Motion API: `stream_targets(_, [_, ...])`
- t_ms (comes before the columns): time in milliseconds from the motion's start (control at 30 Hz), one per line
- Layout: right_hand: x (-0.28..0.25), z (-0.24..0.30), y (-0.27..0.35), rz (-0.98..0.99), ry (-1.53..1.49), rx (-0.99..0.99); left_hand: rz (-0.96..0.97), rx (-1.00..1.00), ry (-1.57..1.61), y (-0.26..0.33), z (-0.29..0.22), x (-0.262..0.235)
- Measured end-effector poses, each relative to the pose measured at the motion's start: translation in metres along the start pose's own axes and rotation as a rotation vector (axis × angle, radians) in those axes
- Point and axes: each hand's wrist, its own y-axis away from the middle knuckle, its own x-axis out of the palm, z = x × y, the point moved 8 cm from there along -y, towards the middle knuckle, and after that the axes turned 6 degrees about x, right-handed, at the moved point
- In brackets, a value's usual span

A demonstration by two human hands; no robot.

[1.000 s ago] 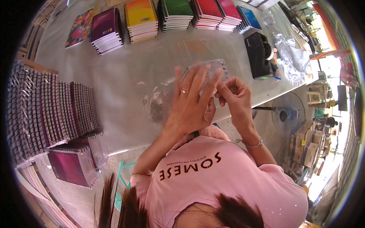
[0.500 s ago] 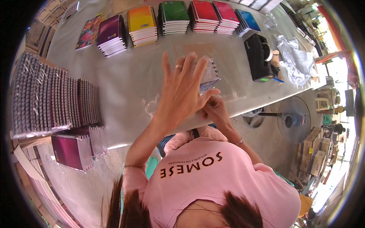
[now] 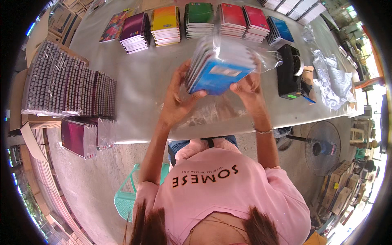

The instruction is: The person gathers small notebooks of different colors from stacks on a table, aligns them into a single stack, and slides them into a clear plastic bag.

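Left hand [image 3: 179,96], right hand [image 3: 250,90], both raised; gripping

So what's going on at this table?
A person holds a plastic-covered bundle of blue spiral notebooks, left hand on one side and right hand on the other. It is held up over the pale grey table. Stacks of purple, yellow, green, red, pink and blue spiral notebooks stand beyond it, with a black tape dispenser to the right.
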Motion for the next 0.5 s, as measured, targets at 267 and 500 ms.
stream_targets(267, [-0.024,-0.016,0.012,0.06,0.477,0.042,0.192,0.092,-0.3,-0.003,-0.033,0.003])
stream_targets(500, [0.02,0.111,0.015,0.168,1.092,-0.585,0.522,0.523,-0.979,-0.045,-0.13,0.028])
